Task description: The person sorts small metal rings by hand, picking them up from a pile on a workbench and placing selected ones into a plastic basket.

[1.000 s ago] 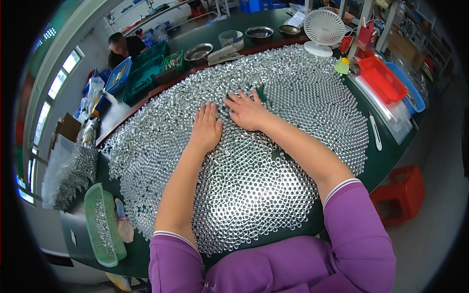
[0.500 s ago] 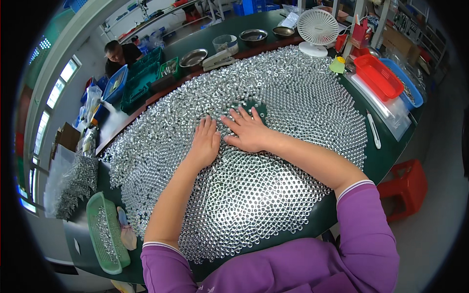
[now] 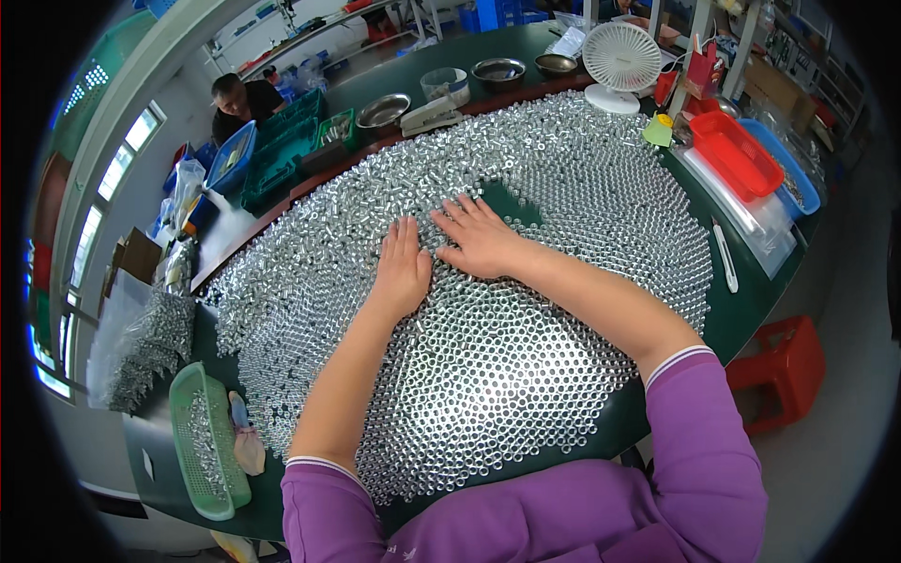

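A broad spread of small silvery ring-shaped metal parts [image 3: 488, 375] covers most of the green table. Toward me they stand in one tight layer with their holes up. Along the far side they lie heaped and jumbled. My left hand [image 3: 405, 267] rests flat on the parts near the middle, fingers stretched out and pointing away from me. Just to its right, my right hand [image 3: 477, 239] lies palm down on them, its fingers spread toward the far heap. Neither hand grips anything. A bare green patch of tabletop [image 3: 511, 204] shows beside my right fingertips.
On the left stands a green basket [image 3: 211, 450] with loose parts, near a clear bag of parts [image 3: 155, 347]. A white fan [image 3: 619, 61], metal bowls [image 3: 383, 111] and a red tray [image 3: 737, 155] line the far side. A white-handled cutter [image 3: 724, 255] lies right; a person [image 3: 242, 103] sits beyond.
My right hand has shifted slightly left relative to the parts, and the bare green patch beside it has grown. Both hands stay flat. The whole view has shifted a little.
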`<state>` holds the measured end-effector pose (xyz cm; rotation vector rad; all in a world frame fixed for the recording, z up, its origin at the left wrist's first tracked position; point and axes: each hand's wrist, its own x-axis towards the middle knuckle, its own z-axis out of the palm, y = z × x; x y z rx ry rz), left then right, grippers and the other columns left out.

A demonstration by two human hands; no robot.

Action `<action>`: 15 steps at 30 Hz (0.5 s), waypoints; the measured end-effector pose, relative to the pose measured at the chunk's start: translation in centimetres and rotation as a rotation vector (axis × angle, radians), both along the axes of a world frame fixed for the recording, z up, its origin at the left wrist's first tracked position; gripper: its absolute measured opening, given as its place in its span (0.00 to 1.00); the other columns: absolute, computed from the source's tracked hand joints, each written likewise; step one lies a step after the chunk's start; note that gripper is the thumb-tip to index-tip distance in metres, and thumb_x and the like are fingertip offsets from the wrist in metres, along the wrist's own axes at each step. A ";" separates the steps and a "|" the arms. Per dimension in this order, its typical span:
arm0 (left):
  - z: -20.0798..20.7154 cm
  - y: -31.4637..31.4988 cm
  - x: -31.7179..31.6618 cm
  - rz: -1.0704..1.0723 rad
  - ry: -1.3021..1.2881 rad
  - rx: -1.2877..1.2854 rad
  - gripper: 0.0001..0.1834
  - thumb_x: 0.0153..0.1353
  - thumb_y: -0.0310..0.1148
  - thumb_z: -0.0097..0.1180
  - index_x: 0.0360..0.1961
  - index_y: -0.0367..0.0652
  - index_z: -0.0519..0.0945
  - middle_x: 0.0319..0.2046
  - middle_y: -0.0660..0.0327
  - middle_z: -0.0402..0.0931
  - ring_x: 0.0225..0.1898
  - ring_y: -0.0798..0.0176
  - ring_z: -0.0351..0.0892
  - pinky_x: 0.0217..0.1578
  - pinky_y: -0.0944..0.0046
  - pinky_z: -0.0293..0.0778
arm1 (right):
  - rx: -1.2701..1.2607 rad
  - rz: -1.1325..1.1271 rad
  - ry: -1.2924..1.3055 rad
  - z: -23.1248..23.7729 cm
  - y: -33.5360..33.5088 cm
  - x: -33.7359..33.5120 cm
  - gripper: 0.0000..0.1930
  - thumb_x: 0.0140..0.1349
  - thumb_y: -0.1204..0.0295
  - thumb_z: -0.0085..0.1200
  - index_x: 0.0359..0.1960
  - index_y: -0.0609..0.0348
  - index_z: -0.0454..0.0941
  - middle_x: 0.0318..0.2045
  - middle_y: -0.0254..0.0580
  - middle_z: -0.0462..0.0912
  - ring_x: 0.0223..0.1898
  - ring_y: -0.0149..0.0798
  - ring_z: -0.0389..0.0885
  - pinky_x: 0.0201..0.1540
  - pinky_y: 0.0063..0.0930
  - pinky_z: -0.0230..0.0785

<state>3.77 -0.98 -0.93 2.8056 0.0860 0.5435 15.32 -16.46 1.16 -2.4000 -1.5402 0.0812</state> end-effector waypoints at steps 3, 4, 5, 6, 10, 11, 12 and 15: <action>0.7 0.0 1.0 -0.029 0.024 0.087 0.28 0.63 0.38 0.32 0.60 0.30 0.57 0.63 0.41 0.50 0.64 0.36 0.48 0.62 0.44 0.45 | 0.048 -0.011 -0.065 -0.1 0.8 0.8 0.35 0.62 0.49 0.35 0.66 0.56 0.48 0.67 0.49 0.47 0.69 0.50 0.39 0.68 0.45 0.28; 1.0 0.1 0.7 -0.024 0.068 0.156 0.28 0.63 0.38 0.33 0.61 0.29 0.56 0.63 0.41 0.50 0.64 0.36 0.47 0.63 0.43 0.45 | 0.045 -0.057 -0.097 0.2 0.7 0.8 0.34 0.62 0.50 0.35 0.66 0.56 0.49 0.67 0.50 0.48 0.69 0.50 0.40 0.68 0.46 0.28; 1.2 0.3 0.4 -0.018 0.110 0.184 0.29 0.63 0.38 0.33 0.61 0.30 0.55 0.63 0.41 0.50 0.65 0.38 0.46 0.63 0.44 0.44 | 0.041 -0.123 -0.099 0.4 0.2 1.1 0.34 0.63 0.51 0.34 0.65 0.59 0.49 0.66 0.49 0.49 0.68 0.50 0.41 0.68 0.47 0.29; 1.1 0.0 -0.1 -0.021 0.110 0.182 0.29 0.63 0.38 0.33 0.61 0.30 0.55 0.63 0.41 0.50 0.65 0.38 0.46 0.63 0.44 0.44 | 0.039 -0.125 -0.099 0.5 -0.4 1.0 0.34 0.63 0.51 0.34 0.65 0.59 0.49 0.66 0.49 0.49 0.68 0.50 0.41 0.68 0.47 0.29; 0.3 -1.3 -0.8 -0.111 0.098 0.008 0.29 0.63 0.38 0.33 0.61 0.31 0.55 0.63 0.40 0.48 0.65 0.39 0.46 0.63 0.45 0.43 | -0.013 -0.030 0.024 -0.6 -0.9 -1.2 0.33 0.64 0.52 0.32 0.65 0.62 0.49 0.67 0.48 0.48 0.68 0.50 0.41 0.68 0.47 0.28; 1.1 -2.0 -0.2 -0.116 0.038 -0.062 0.28 0.63 0.37 0.33 0.61 0.31 0.55 0.63 0.40 0.49 0.65 0.39 0.46 0.63 0.45 0.43 | 0.047 0.032 0.011 -0.6 -0.5 -1.5 0.33 0.64 0.52 0.31 0.65 0.62 0.49 0.67 0.49 0.48 0.68 0.51 0.40 0.68 0.47 0.28; 1.8 -2.2 0.2 -0.119 -0.024 -0.131 0.28 0.63 0.37 0.32 0.61 0.31 0.55 0.63 0.40 0.49 0.65 0.39 0.46 0.63 0.45 0.43 | 0.109 0.095 -0.003 -0.4 -0.1 -1.6 0.33 0.64 0.52 0.31 0.65 0.62 0.49 0.67 0.50 0.47 0.68 0.51 0.40 0.68 0.47 0.28; 1.8 -0.9 -0.2 -0.077 0.059 0.042 0.28 0.63 0.37 0.31 0.62 0.32 0.55 0.63 0.40 0.50 0.65 0.39 0.46 0.63 0.46 0.44 | 0.012 -0.022 -0.053 0.0 -0.5 -0.5 0.33 0.64 0.50 0.31 0.65 0.62 0.50 0.67 0.51 0.47 0.68 0.52 0.40 0.68 0.45 0.29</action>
